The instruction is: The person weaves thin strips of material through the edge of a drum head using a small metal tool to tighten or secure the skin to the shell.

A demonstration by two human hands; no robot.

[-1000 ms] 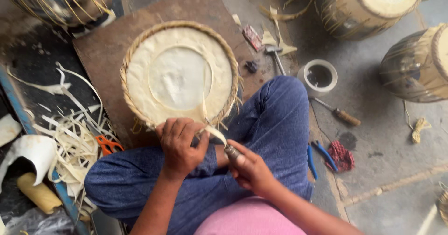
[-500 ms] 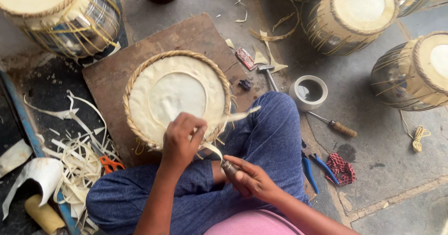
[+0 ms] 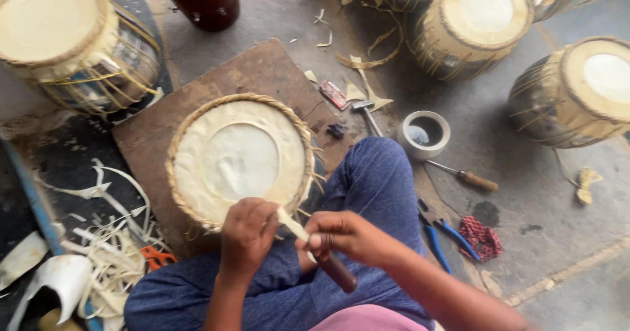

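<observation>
Head view, steeply down, close.

Soft, even daylight fills the scene — no hard-edged shadows anywhere. The pale skin of the round drum head (image 3: 239, 160) on the lap is the brightest area and looks slightly washed out at its centre, with little surface detail. The left hand (image 3: 246, 239) and right hand (image 3: 344, 236) cast only faint, diffuse shadows on the blue trousers (image 3: 374, 186). The grey concrete floor (image 3: 538, 173) is evenly lit. The finished drums (image 3: 482, 22) at the top and right edges bulge outward — wide-angle distortion — and the drum at upper left (image 3: 62, 39) is smeared with slight blur. The left edge falls darker. Overall sharpness is moderate, with soft compression.
</observation>
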